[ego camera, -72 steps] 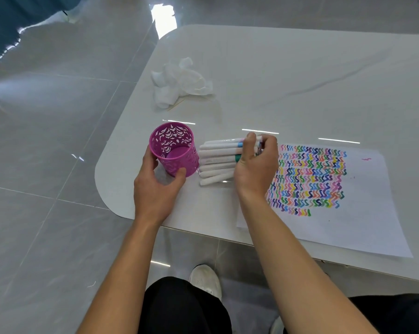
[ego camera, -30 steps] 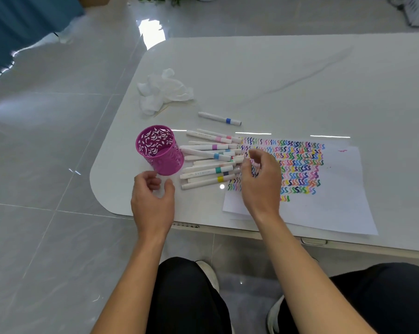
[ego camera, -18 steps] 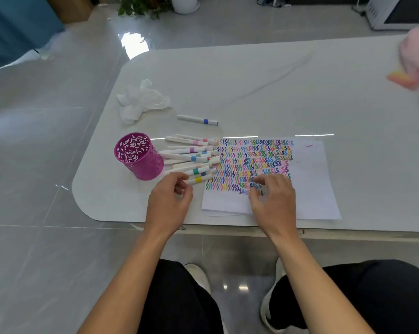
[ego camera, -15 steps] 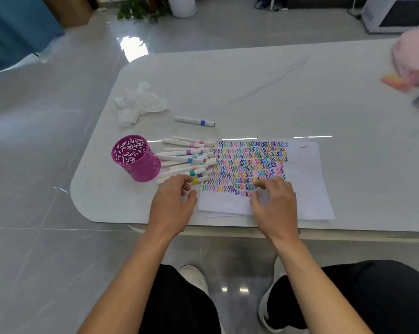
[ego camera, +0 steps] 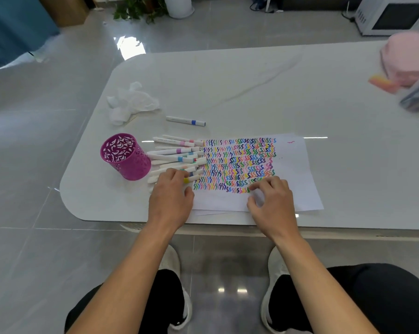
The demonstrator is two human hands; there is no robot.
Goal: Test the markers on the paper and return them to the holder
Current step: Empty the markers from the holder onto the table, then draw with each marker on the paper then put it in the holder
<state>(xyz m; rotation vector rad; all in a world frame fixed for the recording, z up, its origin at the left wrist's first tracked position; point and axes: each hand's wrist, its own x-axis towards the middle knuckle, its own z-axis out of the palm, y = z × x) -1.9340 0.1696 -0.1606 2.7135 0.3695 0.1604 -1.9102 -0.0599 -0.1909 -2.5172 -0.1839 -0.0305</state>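
Where the white table (ego camera: 251, 80) rounds off at its near-left corner, all the task items sit close to the near edge.

Paper (ego camera: 297, 169): white sheet, flat, near centre of the table, with its near edge close to the table edge. Its left and middle part is filled with rows of small multicoloured zigzag marks. The right strip is blank apart from one small pink mark at the far right corner.

Markers (ego camera: 177, 153): loose pile of white-barrelled pens with coloured bands, lying roughly left-right between holder and paper. Their right ends touch or overlap the paper's left edge.

Holder (ego camera: 125, 156): magenta perforated cup, standing mouth up, just left of the pile and touching its left ends.

Left hand (ego camera: 171, 196): palm down, fingers bent over the near markers of the pile, with a yellow-banded one showing beside the fingertips. Cannot tell whether it grips one or only rests on them.

Right hand (ego camera: 272, 203): palm down on the paper, fingers arched and spread, fingertips touching the sheet at the near edge of the zigzags, holding nothing.

Crumpled tissue (ego camera: 131, 102): far-left of the pile, well apart from it.

Single marker (ego camera: 185, 121): blue band, lying alone between the tissue and the pile.
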